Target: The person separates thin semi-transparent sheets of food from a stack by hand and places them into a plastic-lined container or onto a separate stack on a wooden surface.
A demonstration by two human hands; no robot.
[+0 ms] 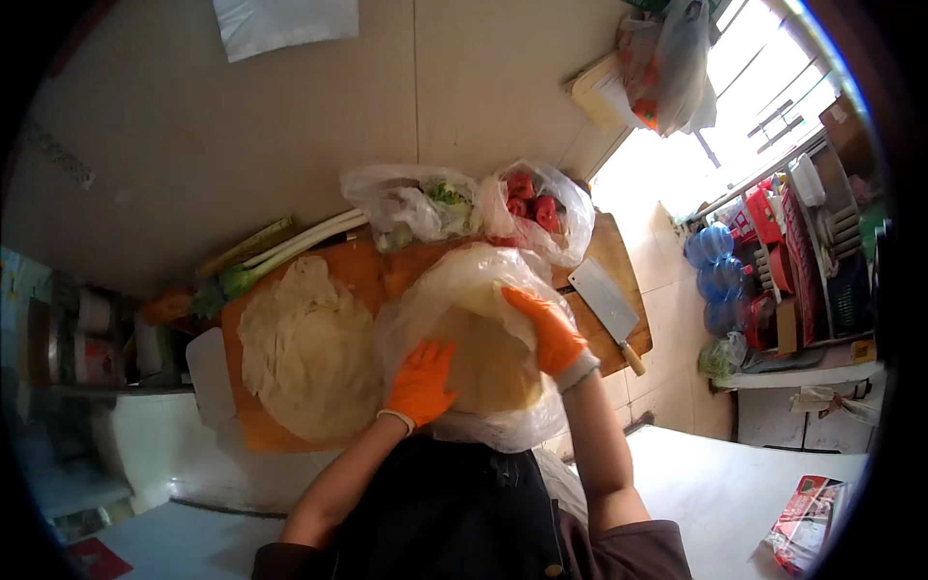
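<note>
An orange glove covers each of my hands. My left hand (422, 383) lies with fingers spread on the near left side of a clear plastic bag (471, 433), beside the pale yellow thin sheets (489, 362) in it. At the bag's right side, my right hand (547, 330) grips the upper edge of a sheet, its fingertips partly hidden by the fold. To the left, a stack of thin, pale round sheets (312, 355) lies on an orange-brown board (264, 438). A cleaver (605, 297) with a wooden handle rests on the wooden board at right.
Behind the boards stand a plastic bag with green vegetables (409, 206) and one with red peppers (569, 250). Long green onions (297, 250) lie at back left. Shelving with blue water bottles (714, 279) is at far right. A white surface (696, 493) lies at lower right.
</note>
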